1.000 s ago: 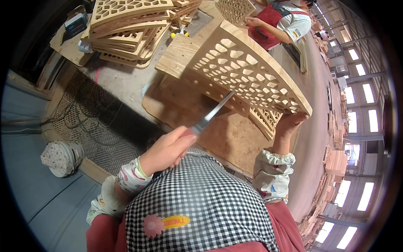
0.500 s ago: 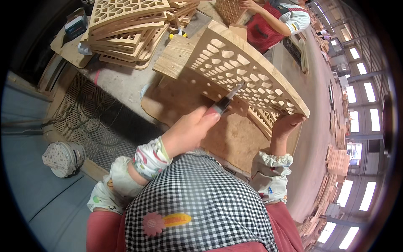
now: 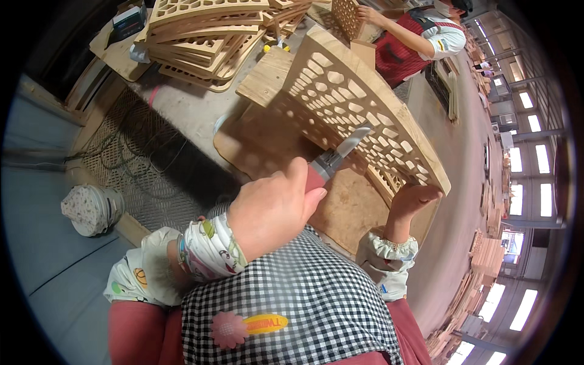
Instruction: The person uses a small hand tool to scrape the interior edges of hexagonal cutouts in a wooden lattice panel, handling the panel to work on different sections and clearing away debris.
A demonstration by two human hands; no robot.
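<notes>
a curved wooden panel (image 3: 380,100) full of many-sided holes stands tilted over the bench. the left hand (image 3: 274,204) is closed around the red and dark grey handle of a knife (image 3: 328,163), on the near left side of the panel. its blade points up and away, overlapping the holes of the panel; whether the tip touches the wood i cannot tell. the right hand (image 3: 410,201) holds the near right end of the panel from below, its fingers mostly hidden, so how far they are curled i cannot tell.

under the panel lies a brown board (image 3: 350,210), and a smaller lattice piece (image 3: 386,182) shows below the panel, near the right hand. a pale wooden block (image 3: 266,78) sits just left of the panel. farther left and beyond the panel is a stack of lattice boards (image 3: 207,30). past the far side of the panel, another person (image 3: 404,48) in a red apron handles a lattice board (image 3: 348,18). a bucket (image 3: 94,210) stands well left of the panel.
</notes>
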